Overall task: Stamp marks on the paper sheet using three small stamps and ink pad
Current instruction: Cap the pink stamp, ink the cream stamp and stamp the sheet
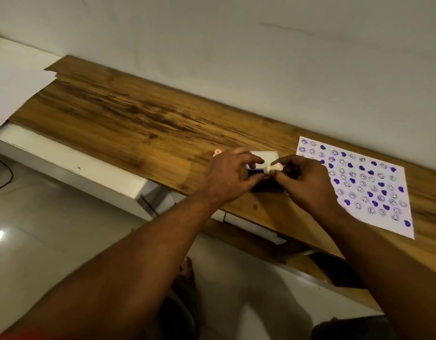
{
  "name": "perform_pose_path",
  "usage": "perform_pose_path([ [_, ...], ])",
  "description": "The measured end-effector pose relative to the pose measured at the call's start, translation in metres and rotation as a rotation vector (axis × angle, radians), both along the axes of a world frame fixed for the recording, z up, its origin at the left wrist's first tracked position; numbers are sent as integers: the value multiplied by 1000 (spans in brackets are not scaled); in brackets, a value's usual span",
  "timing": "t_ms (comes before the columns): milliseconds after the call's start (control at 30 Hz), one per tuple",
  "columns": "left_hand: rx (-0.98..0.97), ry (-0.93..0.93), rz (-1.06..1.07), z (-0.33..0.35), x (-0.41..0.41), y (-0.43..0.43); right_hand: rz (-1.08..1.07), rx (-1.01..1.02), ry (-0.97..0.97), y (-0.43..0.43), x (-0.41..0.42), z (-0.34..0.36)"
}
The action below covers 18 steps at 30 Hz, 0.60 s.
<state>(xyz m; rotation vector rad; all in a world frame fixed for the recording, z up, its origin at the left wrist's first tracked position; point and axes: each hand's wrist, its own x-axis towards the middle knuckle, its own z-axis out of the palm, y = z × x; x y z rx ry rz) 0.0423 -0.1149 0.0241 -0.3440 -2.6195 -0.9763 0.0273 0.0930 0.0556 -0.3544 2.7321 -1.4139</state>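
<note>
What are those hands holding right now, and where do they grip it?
The right hand pinches a small white stamp by one end, sideways over the ink pad. The left hand touches the pad; whether it grips is unclear.

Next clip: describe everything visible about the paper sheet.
The paper sheet is white, rectangular and lies flat on the wooden desk, its far edge near the wall. Rows of purple stamped marks, smiley faces and solid hearts, nearly cover it. The right hand overlaps its left edge in view; contact cannot be told.
</note>
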Motion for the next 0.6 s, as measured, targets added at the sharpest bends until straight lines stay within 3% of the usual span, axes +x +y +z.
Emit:
perform_pose_path([
  [300, -32, -45, -2, -1, 0, 8, 93, -52, -28, 5, -7, -8],
  [600, 119, -188, -25, -16, -2, -6, 202, 59, 35, -4, -18, -20],
])
